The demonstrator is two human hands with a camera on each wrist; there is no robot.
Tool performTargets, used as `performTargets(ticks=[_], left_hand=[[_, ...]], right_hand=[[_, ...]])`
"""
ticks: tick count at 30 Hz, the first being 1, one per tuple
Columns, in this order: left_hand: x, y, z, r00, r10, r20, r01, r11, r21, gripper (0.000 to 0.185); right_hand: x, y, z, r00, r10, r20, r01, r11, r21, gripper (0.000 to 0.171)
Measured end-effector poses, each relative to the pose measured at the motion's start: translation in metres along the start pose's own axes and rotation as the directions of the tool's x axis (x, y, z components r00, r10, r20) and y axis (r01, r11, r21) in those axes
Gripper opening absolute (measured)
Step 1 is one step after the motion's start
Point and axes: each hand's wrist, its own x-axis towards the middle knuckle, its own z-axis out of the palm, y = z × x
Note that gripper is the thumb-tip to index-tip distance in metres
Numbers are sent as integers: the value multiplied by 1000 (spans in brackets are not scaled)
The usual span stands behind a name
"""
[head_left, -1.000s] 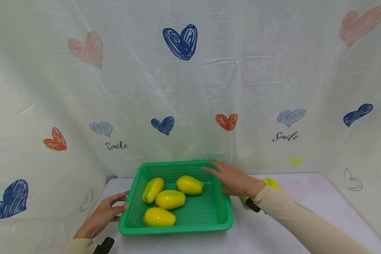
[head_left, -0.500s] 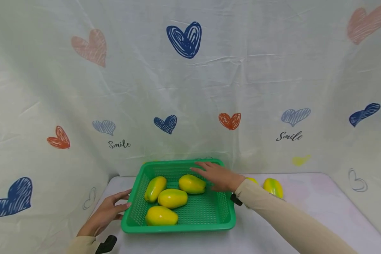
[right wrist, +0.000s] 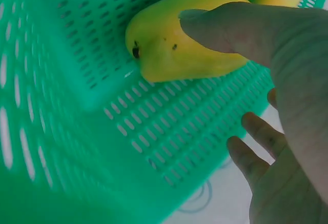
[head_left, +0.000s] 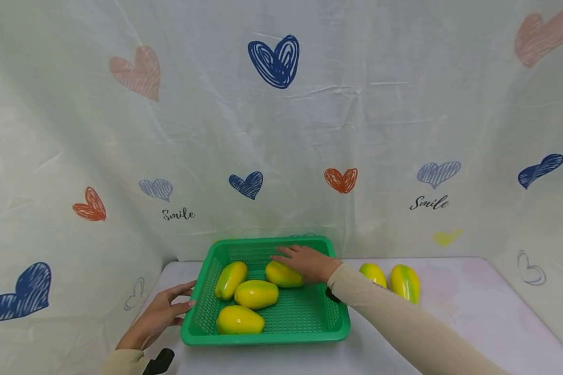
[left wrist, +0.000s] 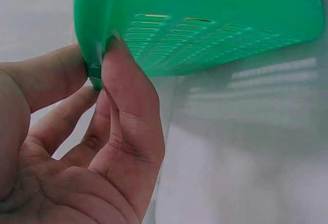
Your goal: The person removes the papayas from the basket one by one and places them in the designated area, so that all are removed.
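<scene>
A green plastic basket (head_left: 305,315) stands on the table, its slotted side also showing in the left wrist view. My left hand (head_left: 160,316) pinches its left rim between thumb and fingers. Inside lie several yellow papayas; three are the left papaya (head_left: 231,281), the middle papaya (head_left: 256,294) and the front papaya (head_left: 240,320). Over the back right papaya (head_left: 280,275) reaches my right hand (head_left: 309,264), its fingers spread. In the right wrist view the thumb overlaps this papaya (right wrist: 174,39), while the other fingers stand apart from it.
Two yellow-green papayas lie right of the basket: a nearer papaya (head_left: 373,273) partly behind my sleeve, and a farther papaya (head_left: 405,284). A white curtain (head_left: 286,130) printed with hearts hangs behind the table (head_left: 460,297).
My right hand has moved left and down from the basket's right rim to the back right papaya. Papayas right of the basket have come out from behind the sleeve. My left hand keeps its hold.
</scene>
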Motion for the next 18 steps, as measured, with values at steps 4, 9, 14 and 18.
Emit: performTargets(ticks=[4,9,14,18], left_hand=[[-1,1,1,1000,0,0,0,1000,-1,65],[-2,0,1,1000,14,7,-14,1000,-11,64],[-3,0,1,1000,17,4,-17,1000,-7,64],[-2,-1,1,1000,13,-3,-13,1000,-2,64]], right_hand=[[6,-5,5,999,26,36,-27,999,29,95],[8,-11,8,995,65,74,-72,993,97,94],[10,-14,11,991,90,99,-99,991,91,96],[12,-13,13,989,100,105,-108,992,70,98]])
